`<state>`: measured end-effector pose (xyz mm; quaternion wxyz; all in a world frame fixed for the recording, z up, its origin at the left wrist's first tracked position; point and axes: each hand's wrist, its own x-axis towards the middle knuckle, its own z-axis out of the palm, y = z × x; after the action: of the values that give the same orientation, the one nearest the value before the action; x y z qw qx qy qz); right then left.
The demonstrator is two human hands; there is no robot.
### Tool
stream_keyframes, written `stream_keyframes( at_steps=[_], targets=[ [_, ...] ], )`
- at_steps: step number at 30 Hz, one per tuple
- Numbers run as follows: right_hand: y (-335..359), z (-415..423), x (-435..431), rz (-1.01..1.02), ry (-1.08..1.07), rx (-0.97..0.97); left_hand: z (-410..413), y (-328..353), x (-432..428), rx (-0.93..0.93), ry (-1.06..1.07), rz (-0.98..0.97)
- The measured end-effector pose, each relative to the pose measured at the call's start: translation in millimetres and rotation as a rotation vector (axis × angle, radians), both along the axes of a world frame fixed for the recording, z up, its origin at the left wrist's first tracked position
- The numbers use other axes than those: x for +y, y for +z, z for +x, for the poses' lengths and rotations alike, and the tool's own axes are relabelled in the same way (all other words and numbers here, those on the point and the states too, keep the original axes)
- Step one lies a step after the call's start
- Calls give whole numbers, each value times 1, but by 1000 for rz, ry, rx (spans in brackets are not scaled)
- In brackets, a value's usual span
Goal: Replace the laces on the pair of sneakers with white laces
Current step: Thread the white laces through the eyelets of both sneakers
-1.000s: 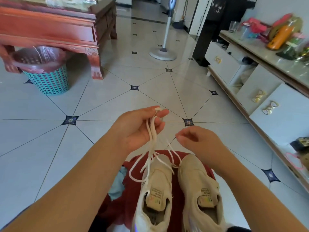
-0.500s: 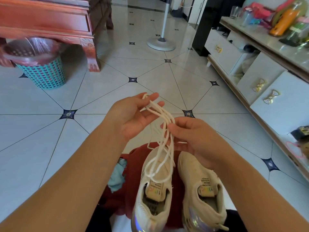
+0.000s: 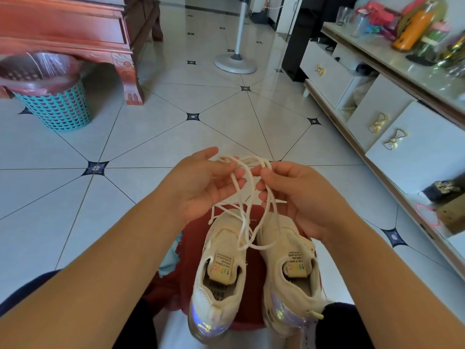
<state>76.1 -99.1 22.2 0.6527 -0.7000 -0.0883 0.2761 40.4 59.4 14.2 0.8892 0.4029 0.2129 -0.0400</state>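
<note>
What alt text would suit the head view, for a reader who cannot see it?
A white lace loops over the open left hand while the right hand pinches it, above two cream sneakers on a red surface.

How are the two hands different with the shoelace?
The left hand shows its palm, fingers nearly straight; the right hand has its fingers curled. The shoelace just drapes across the left hand's fingers, while the right hand pinches it. Both are bare and hover above the sneakers.
</note>
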Motion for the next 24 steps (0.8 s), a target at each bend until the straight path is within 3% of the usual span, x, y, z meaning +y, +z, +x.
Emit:
stream_keyframes(
  at_steps=[7,12,16,21,24],
  targets=[
    [11,22,-30,247,-242,154,-3,3,17,45,133,-15],
    [8,16,-30,222,-88,119,-6,-4,19,79,8,-12],
    [10,9,-23,245,13,91,-8,-13,9,90,-154,139],
    [13,11,-27,324,-25,137,-5,-19,13,172,-78,649],
    [12,11,-30,369,-40,188,-4,-28,21,135,-107,1223]
  ],
)
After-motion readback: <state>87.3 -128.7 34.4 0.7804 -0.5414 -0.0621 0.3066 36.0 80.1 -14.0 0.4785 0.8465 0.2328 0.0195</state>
